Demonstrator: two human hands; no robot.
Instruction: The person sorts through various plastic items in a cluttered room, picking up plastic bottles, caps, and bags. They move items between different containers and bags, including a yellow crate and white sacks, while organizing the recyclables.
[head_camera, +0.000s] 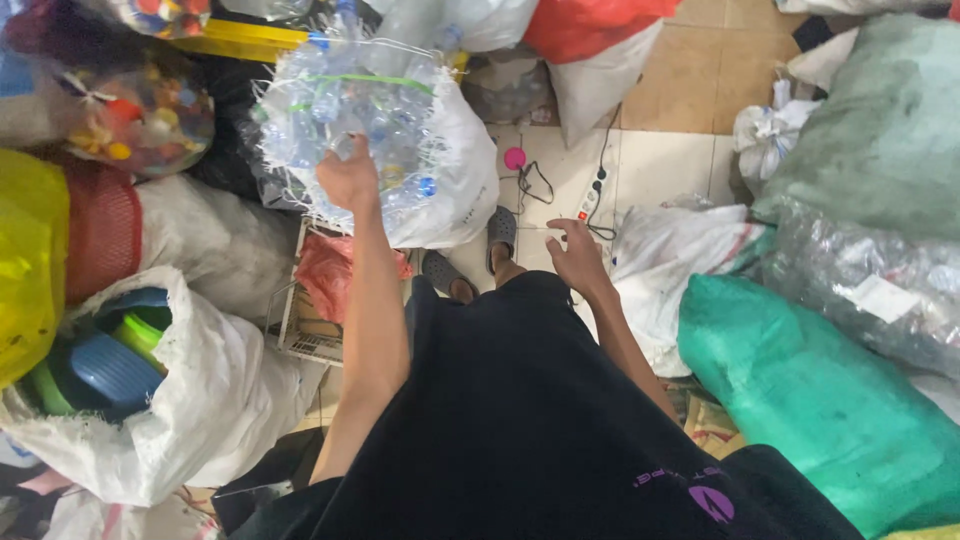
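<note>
Landmark: clear bottle bag (340, 110), a transparent sack packed with crushed plastic bottles, held up in front of the person.
Left hand (350, 180): closed on the lower edge of the bottle bag, fingers clenched in the film, carrying its weight.
Right hand (578, 255): right of the bottle bag and lower, well apart from it; fingers half spread, holding nothing.
White sack (455, 170): directly behind and right of the bottle bag, touching it.
Cap bag (140, 115): left of the bottle bag, full of coloured caps.
Wire basket (300, 320): below the bottle bag, on the floor.
Sandals (470, 255): below the bottle bag and to its right, on the tiled floor (660, 165).
Power strip (592, 195): right of the bottle bag, cord trailing over the tiles.
Green sack (830, 400): far right of the bottle bag.
Risk, tearing: the thin film is gripped at one point only; it looks likely to rip and spill bottles.
Risk, tripping: feet stand near the cord and basket, with little open floor.
</note>
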